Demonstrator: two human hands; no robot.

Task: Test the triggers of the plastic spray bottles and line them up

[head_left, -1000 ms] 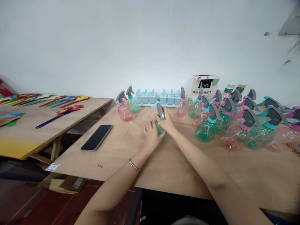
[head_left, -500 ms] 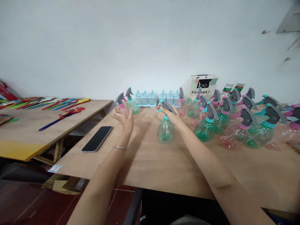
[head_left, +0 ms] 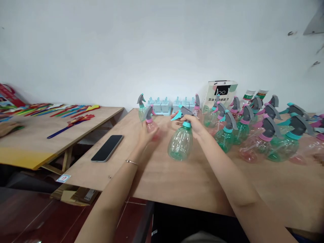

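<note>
My right hand (head_left: 193, 125) is closed around the grey and teal head of a green spray bottle (head_left: 180, 145), which tilts a little over the table. My left hand (head_left: 148, 134) grips the body of a pink spray bottle (head_left: 151, 125) with a grey and pink head; my fingers cover part of it. Behind that one stands another green spray bottle (head_left: 141, 109). Close to my right forearm, on the right, several pink and green spray bottles stand in a group, among them a green one with a teal collar (head_left: 224, 137).
Light blue ice-pop moulds (head_left: 162, 106) and a printed paper bag (head_left: 219, 96) stand along the wall. A black phone (head_left: 107, 148) lies on the wooden table (head_left: 162, 182) at left. Colourful hand-shaped sticks (head_left: 68, 128) cover a second table, across a gap.
My left hand has taken hold of the pink spray bottle and brought it right, nearer the middle. The green bottle in my right hand has been lifted and tilted.
</note>
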